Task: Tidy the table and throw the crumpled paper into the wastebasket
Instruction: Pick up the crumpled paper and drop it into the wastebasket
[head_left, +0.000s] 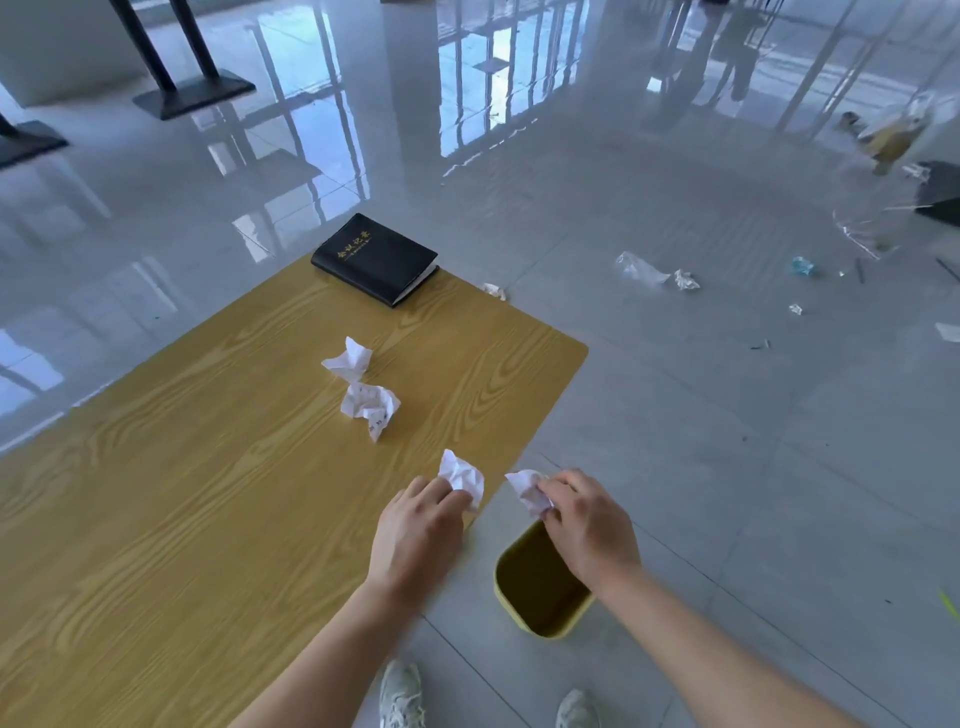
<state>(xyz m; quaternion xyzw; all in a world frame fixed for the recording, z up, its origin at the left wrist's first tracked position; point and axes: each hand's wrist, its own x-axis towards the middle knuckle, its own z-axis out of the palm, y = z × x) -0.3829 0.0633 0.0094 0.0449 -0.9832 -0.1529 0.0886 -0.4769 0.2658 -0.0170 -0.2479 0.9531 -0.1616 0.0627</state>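
Both arms are stretched forward from the near side, palms down. The left hand (415, 530) is held over the bench (182, 467) right at its right edge. Its fingers (441, 491) are curled onto the edge paper ball (462, 478), which looks to be sitting on the wood, tbh hard to be sure.

The right hand (587, 525) is held off the bench, out over the floor (727, 415). Its fingers (556, 488) are pinched round the second paper ball (530, 493). That wad is hung just past the far rim of the yellow wastebasket (545, 629), which is set on the floor close by the bench's right edge, mouth up. Only a small gap is left between the two hands.

Two more wads are found mid-bench, the far wad (349, 359) and the printed wad (370, 406), just beside each other. A black notebook (375, 259) is laid at the far corner, right up against the edge.

Lots of bare wood is seen left of the hands. Open tile is seen to the right, with litter (685, 279) scattered well off to the far right.
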